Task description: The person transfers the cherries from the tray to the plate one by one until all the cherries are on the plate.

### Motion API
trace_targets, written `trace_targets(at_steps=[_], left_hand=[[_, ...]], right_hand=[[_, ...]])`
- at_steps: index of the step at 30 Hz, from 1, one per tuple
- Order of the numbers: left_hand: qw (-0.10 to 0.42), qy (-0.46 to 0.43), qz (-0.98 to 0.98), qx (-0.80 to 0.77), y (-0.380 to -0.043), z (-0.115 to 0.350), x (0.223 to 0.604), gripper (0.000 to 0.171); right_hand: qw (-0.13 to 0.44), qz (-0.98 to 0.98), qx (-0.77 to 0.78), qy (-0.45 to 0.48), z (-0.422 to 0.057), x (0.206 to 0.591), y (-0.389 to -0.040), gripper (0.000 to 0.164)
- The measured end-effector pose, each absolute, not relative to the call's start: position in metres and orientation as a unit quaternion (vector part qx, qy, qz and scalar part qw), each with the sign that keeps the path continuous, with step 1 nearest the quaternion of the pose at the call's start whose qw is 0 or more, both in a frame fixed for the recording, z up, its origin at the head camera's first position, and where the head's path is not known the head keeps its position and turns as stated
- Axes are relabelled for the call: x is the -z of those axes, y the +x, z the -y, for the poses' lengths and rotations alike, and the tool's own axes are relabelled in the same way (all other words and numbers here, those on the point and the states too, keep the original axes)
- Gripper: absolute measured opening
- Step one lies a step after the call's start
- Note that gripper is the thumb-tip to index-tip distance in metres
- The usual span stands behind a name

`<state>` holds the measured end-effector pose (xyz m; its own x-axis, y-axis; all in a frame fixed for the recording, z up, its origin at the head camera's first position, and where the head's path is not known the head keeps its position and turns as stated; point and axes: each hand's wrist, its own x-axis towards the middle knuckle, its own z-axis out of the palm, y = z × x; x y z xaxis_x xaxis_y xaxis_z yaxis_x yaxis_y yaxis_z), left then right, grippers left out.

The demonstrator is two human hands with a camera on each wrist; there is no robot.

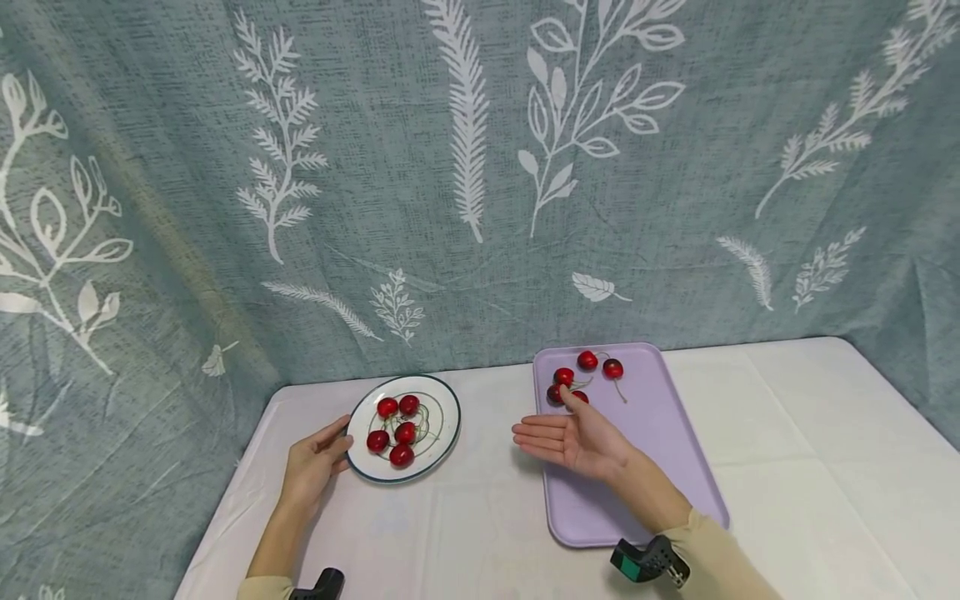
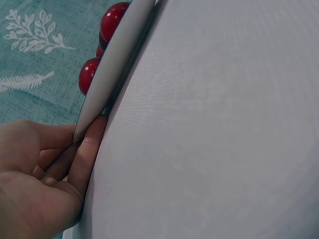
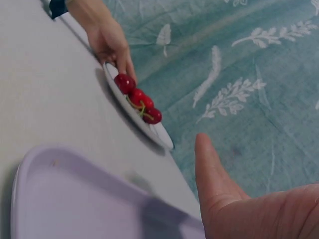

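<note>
- The left hand (image 1: 309,468) grips the near-left edge of the white plate (image 1: 444,417): the rim sits between the thumb on its upper side and the fingers bent under it.
- In the left wrist view one finger lies in the narrow gap between the plate's underside and the table (image 1: 480,525).
- Five red cherries (image 1: 405,433) with thin green stems rest on the plate, grouped around its middle. The nearest ones lie just inside the rim from the left thumb; the fingers hold the plate only.
- The right hand (image 1: 581,442) is empty, its fingers straight and together, pointing left toward the plate, with the thumb raised apart from them.
- That hand is over the left side of the purple tray (image 1: 667,467), its fingertips reaching past the tray's edge; they are well apart from the plate.
- More cherries (image 1: 612,368) lie at the far end of the tray, beyond the right fingers. From the head the thumb tip overlaps the closest of them; whether it touches them cannot be told.
- The plate is left of the tray, with white tabletop between them, and a blue-green leaf-patterned cloth (image 1: 375,167) hangs behind.
</note>
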<state>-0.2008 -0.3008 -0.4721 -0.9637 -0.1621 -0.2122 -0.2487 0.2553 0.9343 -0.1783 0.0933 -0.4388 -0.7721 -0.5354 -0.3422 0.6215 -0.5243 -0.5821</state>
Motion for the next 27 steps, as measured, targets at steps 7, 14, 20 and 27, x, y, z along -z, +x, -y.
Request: trace_targets(at_steps=[7,14,20,27], left_hand=[[0.032,-0.122,-0.787,-0.604,-0.202,0.302,0.472,0.047],[0.034,-0.116,-0.783,-0.610,-0.201,0.302,0.472,0.046],[0.031,-0.116,-0.785,-0.608,-0.201,0.302,0.473,0.047],[0.037,-0.123,-0.787,-0.603,-0.201,0.301,0.473,0.047]], right_hand=[[0.346,-0.370,0.858,0.082,-0.107,0.449,-0.177,0.076],[0.336,-0.356,0.866,0.105,-0.114,0.455,-0.178,0.071],[0.320,-0.352,0.872,0.119,-0.113,0.460,-0.180,0.056],[0.300,-0.380,0.864,0.137,-0.109,0.460,-0.183,0.052]])
